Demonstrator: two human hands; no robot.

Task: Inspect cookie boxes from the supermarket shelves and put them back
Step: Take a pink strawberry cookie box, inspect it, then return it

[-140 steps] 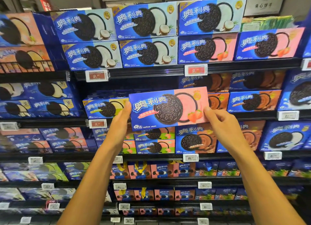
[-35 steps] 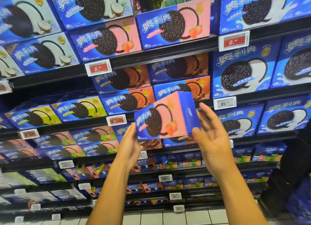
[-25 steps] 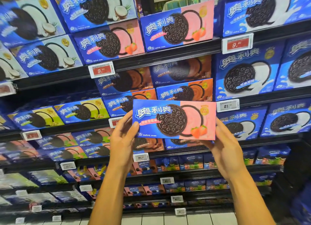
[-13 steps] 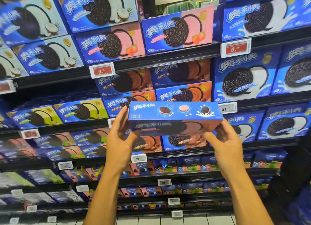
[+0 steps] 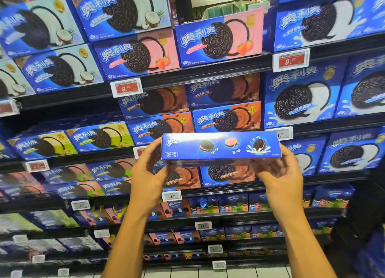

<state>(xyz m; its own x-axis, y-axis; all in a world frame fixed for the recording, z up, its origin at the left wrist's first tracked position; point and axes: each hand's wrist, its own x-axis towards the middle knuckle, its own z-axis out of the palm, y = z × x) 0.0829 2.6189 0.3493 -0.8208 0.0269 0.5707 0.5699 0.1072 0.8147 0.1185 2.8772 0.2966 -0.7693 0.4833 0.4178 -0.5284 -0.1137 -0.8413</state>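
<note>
The cookie box (image 5: 220, 147) is held in front of the supermarket shelves (image 5: 208, 69), level and lengthwise, at about the height of the third shelf from the top. Its narrow blue side panel faces the camera, showing three small cookie pictures and white printed text; the broad front face is turned downward and only a dark sliver of it shows along the lower edge. The left hand (image 5: 146, 173) grips the box's left end, thumb up along the near left corner and fingers curled behind and beneath it. The right hand (image 5: 279, 173) grips the right end, thumb against the lower right corner and fingers wrapped behind; the fingertips of both hands are hidden by the box. Behind the box, on the far side, stand brown chocolate boxes (image 5: 227, 117) in two stacked rows. Above them, pink strawberry boxes (image 5: 220, 38) occupy the top shelf beside coconut boxes (image 5: 123, 13) to the left. Larger white-cream boxes (image 5: 302, 94) fill the right bays. A red price tag (image 5: 126, 87) is clipped to the shelf edge to the left, another red tag (image 5: 290, 59) to the right. Lower shelves carry smaller packs, blurred.
</note>
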